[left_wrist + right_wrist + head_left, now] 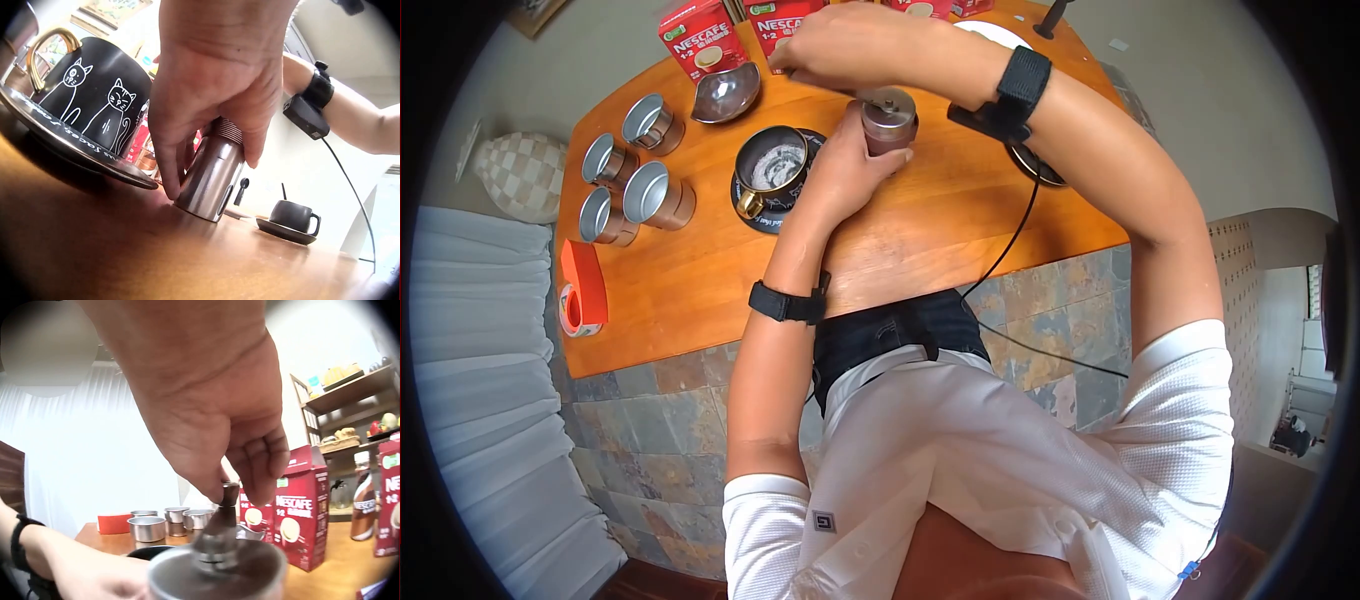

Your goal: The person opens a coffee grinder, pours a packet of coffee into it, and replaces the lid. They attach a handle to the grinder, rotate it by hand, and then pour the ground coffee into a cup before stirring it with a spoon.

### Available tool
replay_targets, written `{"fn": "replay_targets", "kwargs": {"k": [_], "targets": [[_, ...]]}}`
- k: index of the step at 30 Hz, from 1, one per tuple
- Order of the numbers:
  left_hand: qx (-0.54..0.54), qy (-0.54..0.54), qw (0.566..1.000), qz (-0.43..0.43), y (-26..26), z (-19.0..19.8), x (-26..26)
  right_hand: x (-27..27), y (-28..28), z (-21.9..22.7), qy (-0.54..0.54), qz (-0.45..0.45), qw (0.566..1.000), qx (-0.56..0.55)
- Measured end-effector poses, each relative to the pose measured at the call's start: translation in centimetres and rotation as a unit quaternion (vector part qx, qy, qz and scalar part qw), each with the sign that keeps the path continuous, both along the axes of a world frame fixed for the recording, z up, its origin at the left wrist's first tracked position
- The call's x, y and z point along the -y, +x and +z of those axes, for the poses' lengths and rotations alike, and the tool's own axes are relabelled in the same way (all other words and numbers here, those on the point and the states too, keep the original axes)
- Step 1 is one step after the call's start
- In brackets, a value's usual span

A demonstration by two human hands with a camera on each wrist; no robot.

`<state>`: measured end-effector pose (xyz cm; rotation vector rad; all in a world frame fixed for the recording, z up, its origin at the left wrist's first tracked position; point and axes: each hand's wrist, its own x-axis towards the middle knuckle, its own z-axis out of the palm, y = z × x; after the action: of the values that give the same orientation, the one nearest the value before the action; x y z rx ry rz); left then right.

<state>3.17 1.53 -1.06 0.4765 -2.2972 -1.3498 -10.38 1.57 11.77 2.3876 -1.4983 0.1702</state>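
Note:
A metal hand coffee grinder [889, 112] stands on the wooden table. My left hand [852, 165] grips its body, fingers and thumb around the sides in the left wrist view [212, 94]. Above it, my right hand [219, 419] pinches the knob at the end of the crank handle [219, 525], over the grinder's round lid [169, 575]. In the head view the right hand [830, 45] reaches across from the right, hiding part of the crank. Close beside the left hand is a black cup [100, 94] with cat drawings and a gold handle, on a black saucer [81, 147].
Several metal cups [658, 195] stand at the left, behind an orange tape dispenser [584, 290]. A dark shiny bowl [727, 93] and red Nescafe boxes [700, 40] are at the back. Another dark cup [290, 215] on a saucer sits at the right. A cable [1020, 225] hangs from the right wrist.

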Motion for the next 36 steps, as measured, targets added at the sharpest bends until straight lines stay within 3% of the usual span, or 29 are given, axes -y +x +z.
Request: {"fn": "replay_targets", "kwargs": {"k": [2, 4, 6, 8, 10, 12, 17, 20, 22, 24, 26, 28, 30, 32, 34, 36], "targets": [[0.009, 0.019, 1.0, 0.017, 0.2, 1.1, -0.8, -0.3, -1.7, 0.1, -0.007, -0.041, 0.998, -0.042], [0.016, 0.02, 0.999, 0.025, 0.4, 1.4, -1.0, -1.6, -3.2, 0.1, 0.032, -0.144, 0.983, -0.112], [0.014, -0.022, 0.999, 0.024, 0.2, 0.8, -0.7, -4.2, -3.7, 1.6, 0.101, -0.163, 0.964, -0.183], [0.011, -0.024, 0.999, 0.024, 0.2, 0.8, -0.7, -6.7, -5.7, 0.6, -0.004, -0.103, 0.974, -0.2], [0.009, -0.025, 0.999, 0.025, 0.2, 0.8, -0.6, -9.9, -4.5, 1.5, 0.118, -0.241, 0.945, -0.185], [0.0, -0.038, 0.999, 0.028, 0.1, 0.6, -0.7, -13.5, -2.1, 3.0, 0.177, -0.237, 0.932, -0.211], [0.026, -0.026, 0.999, 0.031, 0.4, 1.5, -1.0, -18.2, 3.8, 3.4, 0.177, -0.168, 0.946, -0.214], [0.005, -0.018, 0.999, 0.032, 0.3, 0.9, -0.8, -17.1, 6.6, 3.7, 0.214, -0.094, 0.961, -0.147], [-0.03, 0.029, 0.999, 0.012, 0.4, 0.8, -0.6, -15.2, 7.2, 2.8, 0.119, 0.052, 0.99, -0.054], [-0.061, 0.046, 0.997, 0.005, 1.1, 0.5, -0.9, -12.2, 7.0, 2.1, 0.115, 0.081, 0.99, -0.017], [-0.117, -0.174, 0.977, 0.023, 0.9, -1.9, -1.0, -8.6, 7.0, 1.8, 0.087, 0.089, 0.991, -0.046], [-0.064, -0.08, 0.995, -0.008, 0.1, 0.7, -1.0, -5.5, 5.8, 0.9, 0.057, 0.054, 0.996, -0.042], [0.005, -0.034, 0.999, -0.001, 0.0, 0.1, -0.2, -2.5, 4.1, 0.4, 0.057, 0.012, 0.998, -0.007], [-0.012, 0.004, 1.0, 0.005, 0.1, 0.2, -0.5, -0.9, 1.6, 0.1, 0.026, -0.018, 0.999, -0.007], [-0.022, -0.05, 0.998, 0.016, 0.1, 0.1, -0.4, -1.1, -0.1, 0.3, -0.004, -0.048, 0.999, -0.007], [-0.031, -0.102, 0.994, 0.028, 0.1, 0.3, -0.5, -2.3, -1.0, 2.1, 0.127, -0.192, 0.969, -0.087]]}}
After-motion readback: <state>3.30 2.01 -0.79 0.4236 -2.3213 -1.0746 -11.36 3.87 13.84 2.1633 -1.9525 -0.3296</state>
